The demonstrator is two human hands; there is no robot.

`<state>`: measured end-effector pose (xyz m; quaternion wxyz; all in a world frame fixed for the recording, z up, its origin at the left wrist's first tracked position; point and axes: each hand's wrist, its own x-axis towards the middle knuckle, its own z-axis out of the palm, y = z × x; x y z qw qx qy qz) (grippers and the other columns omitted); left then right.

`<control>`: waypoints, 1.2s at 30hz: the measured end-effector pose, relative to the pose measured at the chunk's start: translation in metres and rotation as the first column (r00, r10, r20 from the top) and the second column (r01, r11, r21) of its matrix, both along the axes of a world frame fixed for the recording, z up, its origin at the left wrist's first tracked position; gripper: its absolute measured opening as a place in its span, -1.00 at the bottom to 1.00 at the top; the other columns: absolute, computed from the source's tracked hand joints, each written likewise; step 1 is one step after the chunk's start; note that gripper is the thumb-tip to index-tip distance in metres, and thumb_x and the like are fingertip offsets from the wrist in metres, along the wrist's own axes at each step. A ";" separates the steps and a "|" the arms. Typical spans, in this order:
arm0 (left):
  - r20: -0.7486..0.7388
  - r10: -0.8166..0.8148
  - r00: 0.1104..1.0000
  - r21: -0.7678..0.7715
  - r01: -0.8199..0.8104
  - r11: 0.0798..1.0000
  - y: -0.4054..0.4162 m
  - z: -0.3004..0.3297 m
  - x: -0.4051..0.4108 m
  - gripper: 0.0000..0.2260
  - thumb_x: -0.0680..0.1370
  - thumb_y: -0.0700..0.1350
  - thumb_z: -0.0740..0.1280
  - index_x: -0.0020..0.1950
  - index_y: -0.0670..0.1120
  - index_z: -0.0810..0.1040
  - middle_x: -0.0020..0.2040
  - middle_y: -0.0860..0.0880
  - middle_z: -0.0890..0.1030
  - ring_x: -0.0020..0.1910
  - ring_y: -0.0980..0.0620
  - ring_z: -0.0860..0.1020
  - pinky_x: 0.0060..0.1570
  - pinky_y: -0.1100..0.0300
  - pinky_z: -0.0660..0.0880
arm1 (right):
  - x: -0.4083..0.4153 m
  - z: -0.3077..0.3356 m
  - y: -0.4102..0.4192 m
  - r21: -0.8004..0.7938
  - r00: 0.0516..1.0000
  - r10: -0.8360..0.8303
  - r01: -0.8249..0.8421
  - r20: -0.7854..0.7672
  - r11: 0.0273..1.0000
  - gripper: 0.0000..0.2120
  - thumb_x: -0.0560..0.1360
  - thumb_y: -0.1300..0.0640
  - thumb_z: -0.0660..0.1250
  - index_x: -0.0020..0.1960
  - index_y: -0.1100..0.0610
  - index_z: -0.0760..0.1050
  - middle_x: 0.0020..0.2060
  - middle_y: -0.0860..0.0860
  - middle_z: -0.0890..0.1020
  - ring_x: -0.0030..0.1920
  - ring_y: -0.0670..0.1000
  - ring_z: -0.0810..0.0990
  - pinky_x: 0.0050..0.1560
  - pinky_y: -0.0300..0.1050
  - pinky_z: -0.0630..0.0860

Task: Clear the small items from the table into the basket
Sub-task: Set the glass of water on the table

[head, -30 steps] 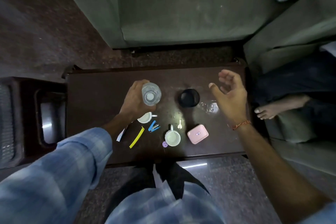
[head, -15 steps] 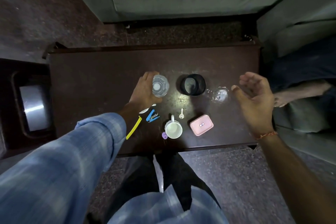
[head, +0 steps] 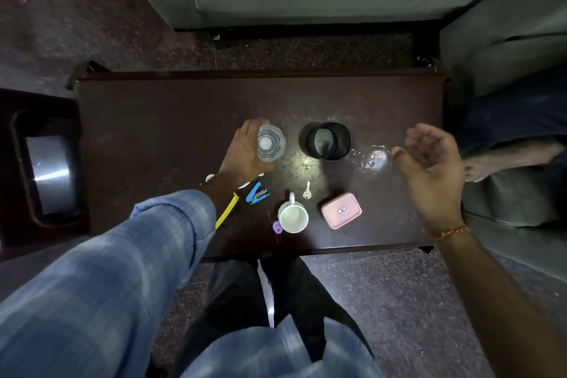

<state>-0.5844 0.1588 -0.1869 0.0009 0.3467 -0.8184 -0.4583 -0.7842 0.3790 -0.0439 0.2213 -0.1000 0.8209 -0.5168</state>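
- A clear glass (head: pixel 271 143) is grasped by the left hand (head: pixel 245 152) over the dark table (head: pixel 159 132), just left of the black mesh basket (head: pixel 329 140).
- The right hand (head: pixel 435 169) is held released, palm up, fingers loosely curved, just right of a second clear glass (head: pixel 376 159).
- Near the front edge are seen a blue stapler (head: pixel 257 192), a yellow strip (head: pixel 227 210), a small key (head: pixel 306 192), a white mug (head: pixel 293 217), a purple cap (head: pixel 277 227) touching the mug, and a pink box (head: pixel 341 210).
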 end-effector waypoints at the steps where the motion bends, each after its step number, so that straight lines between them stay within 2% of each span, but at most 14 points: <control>1: 0.004 -0.001 1.000 0.003 0.001 1.000 0.000 0.000 0.000 -0.22 0.19 -0.17 0.60 0.36 -0.10 0.38 0.27 -0.09 0.44 0.21 -0.08 0.44 0.19 0.00 0.43 | 0.001 0.000 0.000 0.005 1.000 -0.001 0.001 0.000 1.000 -0.60 0.44 0.29 0.46 0.21 0.03 0.46 0.17 0.05 0.60 0.19 -0.05 0.59 0.17 -0.22 0.55; 3: 0.028 -0.014 1.000 0.007 0.014 1.000 0.000 0.002 -0.001 -0.14 0.20 -0.17 0.61 0.44 -0.10 0.32 0.35 -0.11 0.39 0.28 -0.11 0.42 0.26 -0.02 0.40 | 0.002 0.000 -0.001 0.014 1.000 0.009 -0.009 -0.004 1.000 -0.59 0.44 0.29 0.46 0.23 0.06 0.45 0.17 0.05 0.60 0.19 -0.06 0.59 0.15 -0.26 0.55; 5: 0.069 -0.033 0.997 0.028 0.031 0.999 0.000 0.003 0.000 0.00 0.21 -0.14 0.64 0.53 -0.05 0.17 0.44 -0.12 0.30 0.36 -0.12 0.35 0.32 -0.01 0.35 | 0.003 0.000 -0.001 0.008 1.000 0.020 -0.020 -0.001 1.000 -0.59 0.44 0.28 0.46 0.23 0.05 0.46 0.16 0.02 0.60 0.18 -0.06 0.59 0.15 -0.26 0.55; 9: 0.097 -0.059 0.994 0.024 0.057 0.998 -0.003 0.012 0.010 0.13 0.19 -0.02 0.65 0.58 0.01 0.01 0.55 -0.06 0.14 0.50 -0.12 0.18 0.41 -0.04 0.27 | 0.006 0.002 -0.006 -0.009 1.000 0.030 -0.030 0.002 1.000 -0.59 0.41 0.23 0.47 0.19 -0.03 0.47 0.14 -0.03 0.61 0.18 -0.05 0.60 0.16 -0.24 0.54; 14: 0.089 -0.066 0.994 -0.043 0.070 0.997 -0.016 0.038 0.033 0.14 0.19 0.06 0.62 0.59 0.07 -0.02 0.57 -0.04 0.10 0.52 -0.10 0.16 0.39 -0.02 0.25 | 0.017 0.013 -0.019 -0.030 0.998 0.058 -0.057 0.012 0.998 -0.57 0.36 0.14 0.48 0.19 -0.03 0.47 0.14 -0.04 0.61 0.17 -0.06 0.60 0.13 -0.25 0.53; 18: 0.114 -0.057 0.992 -0.071 0.065 0.995 -0.025 0.063 0.058 0.15 0.18 0.01 0.61 0.58 0.16 -0.05 0.57 0.00 0.08 0.52 -0.08 0.15 0.38 0.00 0.27 | 0.029 0.029 -0.029 -0.066 0.997 0.078 -0.077 0.009 0.995 -0.58 0.32 0.03 0.47 0.13 -0.17 0.46 0.13 -0.07 0.62 0.17 -0.06 0.61 0.12 -0.22 0.54; 24: 0.142 -0.066 0.988 -0.095 0.080 0.992 -0.023 0.101 0.099 0.13 0.16 0.15 0.55 0.55 0.27 -0.10 0.57 0.07 0.05 0.52 -0.06 0.16 0.33 0.00 0.30 | 0.049 0.052 -0.040 -0.114 0.994 0.111 -0.111 -0.012 0.987 -0.59 0.36 0.13 0.48 0.09 -0.24 0.47 0.09 -0.13 0.62 0.14 -0.08 0.61 0.03 -0.31 0.54; 30: 0.080 -0.029 0.996 -0.126 0.039 0.991 -0.008 0.133 0.125 0.11 0.18 0.07 0.58 0.57 0.20 -0.03 0.56 0.03 0.10 0.51 -0.02 0.18 0.40 0.08 0.26 | 0.069 0.072 -0.048 -0.109 0.988 0.144 -0.149 -0.055 0.983 -0.55 0.34 0.10 0.48 0.05 -0.36 0.46 0.06 -0.22 0.62 0.09 -0.19 0.60 0.03 -0.29 0.56; 36: 0.049 0.004 0.999 -0.115 0.001 0.993 -0.001 0.158 0.143 0.07 0.18 0.19 0.51 0.57 0.16 0.00 0.57 0.02 0.10 0.54 0.04 0.12 0.48 -0.08 0.20 | 0.081 0.078 -0.054 -0.103 0.983 0.171 -0.178 -0.074 0.979 -0.51 0.38 0.20 0.50 0.05 -0.35 0.46 0.04 -0.24 0.63 0.06 -0.24 0.61 0.04 -0.35 0.55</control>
